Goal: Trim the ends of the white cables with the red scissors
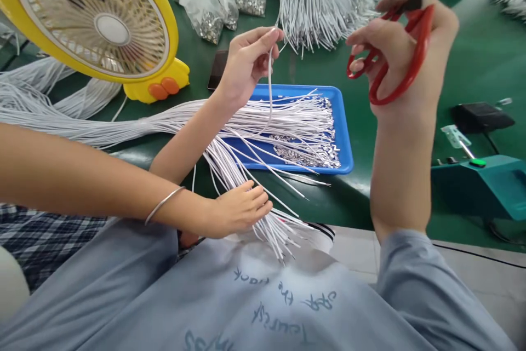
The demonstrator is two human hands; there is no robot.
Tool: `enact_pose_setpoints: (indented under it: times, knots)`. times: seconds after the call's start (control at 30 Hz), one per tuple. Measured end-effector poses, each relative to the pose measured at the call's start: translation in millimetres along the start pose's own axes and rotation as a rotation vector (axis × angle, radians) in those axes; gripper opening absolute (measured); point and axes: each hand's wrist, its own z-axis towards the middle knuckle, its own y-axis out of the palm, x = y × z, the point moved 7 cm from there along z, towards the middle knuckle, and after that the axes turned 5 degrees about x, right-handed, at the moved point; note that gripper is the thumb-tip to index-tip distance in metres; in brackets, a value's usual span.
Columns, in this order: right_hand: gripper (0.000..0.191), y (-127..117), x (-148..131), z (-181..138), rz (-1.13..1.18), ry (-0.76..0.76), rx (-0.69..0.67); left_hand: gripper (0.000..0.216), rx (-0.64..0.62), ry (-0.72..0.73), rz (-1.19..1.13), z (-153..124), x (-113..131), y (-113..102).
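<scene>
My left hand (251, 58) is raised above the tray, thumb and fingers pinched on one white wire (270, 85) that hangs toward the bundle below. My right hand (394, 47), also raised, is wrapped round scissors (423, 61) with red handles and dark blades pointing up and away. In the blue tray (346, 143) lies a thick bundle of white wires (246, 118), with small metal pieces (287, 151) at their right ends. Another person's hand (238, 209), reaching in from the left with a bracelet on the wrist, rests on a second white wire bundle (228, 167) at the table's front edge.
A yellow fan (181, 74) stands at the left. Behind are plastic bags of metal parts (205, 14), a dark phone (217, 69) and a large heap of white wires (320, 0). A teal machine (485, 181) and a black device (482, 116) sit at the right.
</scene>
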Motion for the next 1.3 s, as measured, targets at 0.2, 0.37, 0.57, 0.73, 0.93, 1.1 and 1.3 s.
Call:
enact_pose_setpoints:
  times: [0.2, 0.37, 0.57, 0.73, 0.93, 1.1, 1.3]
  knots:
    - [0.012, 7, 6, 0, 0.03, -0.029, -0.045, 0.011, -0.113, 0.197, 0.048, -9, 9, 9]
    - [0.01, 7, 4, -1, 0.029, -0.069, 0.033, 0.027, -0.157, 0.286, -0.009, -23, 12, 18]
    - [0.023, 6, 18, -16, -0.073, -0.071, 0.044, 0.034, -0.208, 0.221, 0.006, -36, 9, 31]
    - [0.024, 1, 33, -35, -0.259, -0.076, 0.007, 0.034, -0.258, 0.187, 0.015, -39, 4, 36]
    - [0.026, 3, 24, -43, -0.409, -0.162, -0.107, 0.028, -0.269, 0.318, 0.085, -47, 11, 42]
    - [0.025, 7, 7, -46, -0.478, -0.246, -0.162, 0.025, -0.292, 0.298, 0.084, -51, 10, 47]
    - [0.021, 12, 4, -48, -0.566, -0.29, -0.236, 0.021, -0.312, 0.295, 0.067, -53, 8, 49]
